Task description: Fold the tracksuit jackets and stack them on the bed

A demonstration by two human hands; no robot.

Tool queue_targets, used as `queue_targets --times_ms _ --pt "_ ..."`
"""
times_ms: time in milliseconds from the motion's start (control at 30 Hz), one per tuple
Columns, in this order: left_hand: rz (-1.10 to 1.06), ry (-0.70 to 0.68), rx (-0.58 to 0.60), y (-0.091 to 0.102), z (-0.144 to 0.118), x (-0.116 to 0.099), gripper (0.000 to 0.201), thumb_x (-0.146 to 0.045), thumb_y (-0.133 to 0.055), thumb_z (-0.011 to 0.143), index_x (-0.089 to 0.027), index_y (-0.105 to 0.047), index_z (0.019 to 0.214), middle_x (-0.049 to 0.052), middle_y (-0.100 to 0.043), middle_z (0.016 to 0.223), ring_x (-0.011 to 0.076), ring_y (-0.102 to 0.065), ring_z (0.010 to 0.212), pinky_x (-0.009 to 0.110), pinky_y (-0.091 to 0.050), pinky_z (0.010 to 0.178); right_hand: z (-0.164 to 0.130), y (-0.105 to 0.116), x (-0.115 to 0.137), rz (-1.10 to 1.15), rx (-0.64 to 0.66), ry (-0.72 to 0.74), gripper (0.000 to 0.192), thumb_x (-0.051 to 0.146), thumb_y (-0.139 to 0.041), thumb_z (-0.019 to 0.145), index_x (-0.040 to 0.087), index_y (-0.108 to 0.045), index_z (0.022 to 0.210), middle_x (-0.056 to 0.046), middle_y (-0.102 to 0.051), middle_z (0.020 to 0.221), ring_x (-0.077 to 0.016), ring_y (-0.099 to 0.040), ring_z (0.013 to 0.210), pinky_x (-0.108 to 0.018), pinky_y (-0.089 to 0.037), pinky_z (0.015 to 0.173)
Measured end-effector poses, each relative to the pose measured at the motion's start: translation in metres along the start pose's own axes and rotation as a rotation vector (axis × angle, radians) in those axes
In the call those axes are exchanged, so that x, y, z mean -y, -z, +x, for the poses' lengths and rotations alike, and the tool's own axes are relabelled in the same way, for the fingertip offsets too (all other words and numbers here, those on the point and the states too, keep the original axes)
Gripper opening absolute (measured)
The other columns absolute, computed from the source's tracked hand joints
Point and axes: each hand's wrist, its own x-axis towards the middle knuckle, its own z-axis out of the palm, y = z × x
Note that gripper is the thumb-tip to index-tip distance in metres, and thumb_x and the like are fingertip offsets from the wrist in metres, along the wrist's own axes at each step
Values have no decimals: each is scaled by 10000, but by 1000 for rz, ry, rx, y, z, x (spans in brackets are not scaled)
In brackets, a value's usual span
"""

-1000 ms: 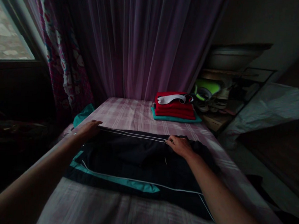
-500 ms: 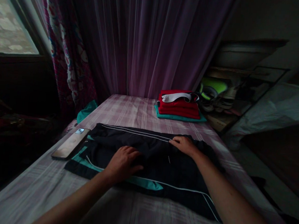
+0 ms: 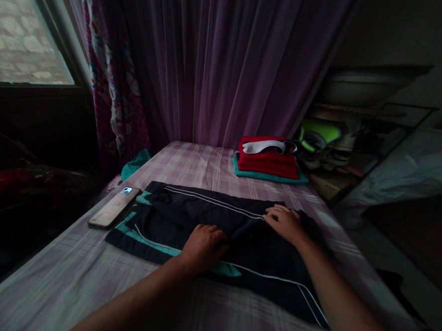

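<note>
A dark garment (image 3: 260, 253) with teal panels and thin white piping lies spread across the bed-like surface; its exact kind is unclear. My left hand (image 3: 206, 247) rests on its middle, near the front piping, with fingers slightly bent and pressing on the cloth. Farther back and to the right, my right hand (image 3: 283, 221) touches the garment beside the double white lines, fingers apart and palm down. Neither hand lifts any cloth. Small wrinkles run between the two hands.
A phone (image 3: 115, 208) lies face down at the garment's left end. Folded red clothes (image 3: 268, 163) with a white strap (image 3: 259, 146) sit on a teal cloth (image 3: 239, 172) at the back. Behind hangs a purple curtain (image 3: 220, 60); a shoe rack (image 3: 378, 162) stands right.
My left hand has slid to the right over the garment. My right hand has shifted slightly right along the far white lines. The view has turned a little left.
</note>
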Motion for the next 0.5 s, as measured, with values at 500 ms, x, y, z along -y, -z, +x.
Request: queue_targets --times_ms 500 --pt "405 410 -67 34 -1 129 604 -536 -400 971 -262 -425 1509 105 -374 1596 345 -278 1491 638 -159 1193 -6 -12 117 -105 120 233 535 454 -400 983 255 -475 1474 -118 -393 1581 -281 -332 1464 -566 -208 1178"
